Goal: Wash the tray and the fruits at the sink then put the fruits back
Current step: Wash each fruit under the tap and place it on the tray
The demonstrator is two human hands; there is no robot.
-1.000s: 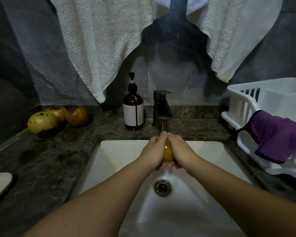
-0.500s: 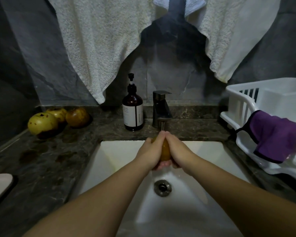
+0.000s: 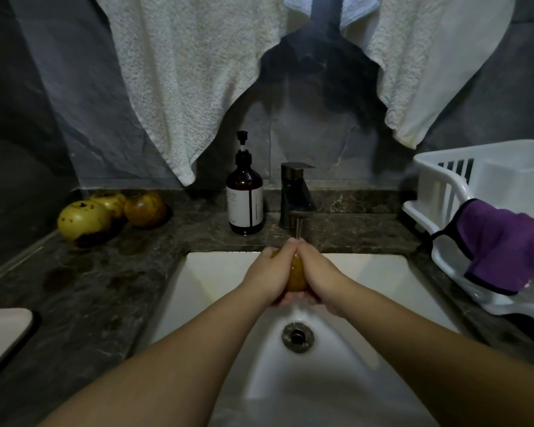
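Note:
A yellow-brown fruit is held between both palms over the white sink, under water running from the dark faucet. My left hand grips its left side and my right hand grips its right side, fingertips meeting on top. Most of the fruit is hidden by the hands. Three more spotted yellow-brown fruits lie on the dark counter at the back left. A pale tray corner shows at the left edge.
A brown soap pump bottle stands left of the faucet. A white dish rack with a purple cloth draped on it is at the right. White towels hang on the wall above. The drain lies below the hands.
Both hands have shifted slightly up and back toward the faucet while turning the fruit between them. The fruit stays under the water stream.

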